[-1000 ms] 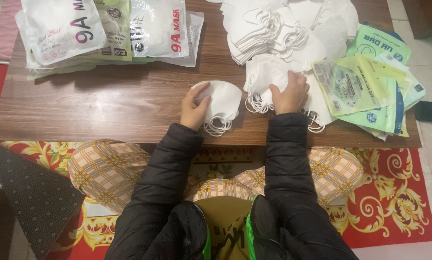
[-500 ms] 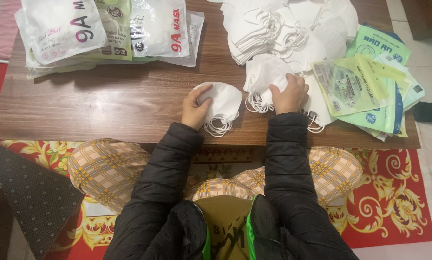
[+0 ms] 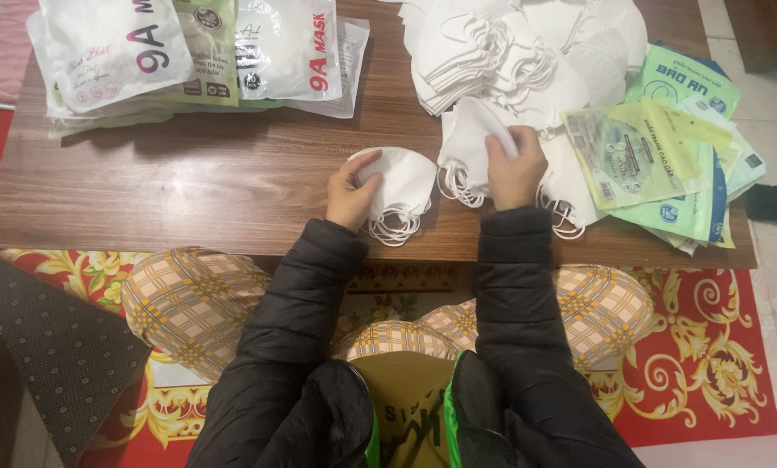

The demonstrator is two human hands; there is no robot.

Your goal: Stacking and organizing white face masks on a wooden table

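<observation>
My left hand rests on a small stack of folded white face masks lying near the front edge of the brown wooden table; their elastic loops hang toward me. My right hand pinches the top white mask of a second stack just to the right. Behind that stack lies a large loose heap of white masks.
Sealed white and green mask packs are piled at the table's back left. Flat green and yellow packaging bags lie at the right end. My knees sit under the front edge, on a red patterned rug.
My right hand has lifted slightly and curled its fingers onto the top mask of the right stack. My left hand has stayed on the small stack.
</observation>
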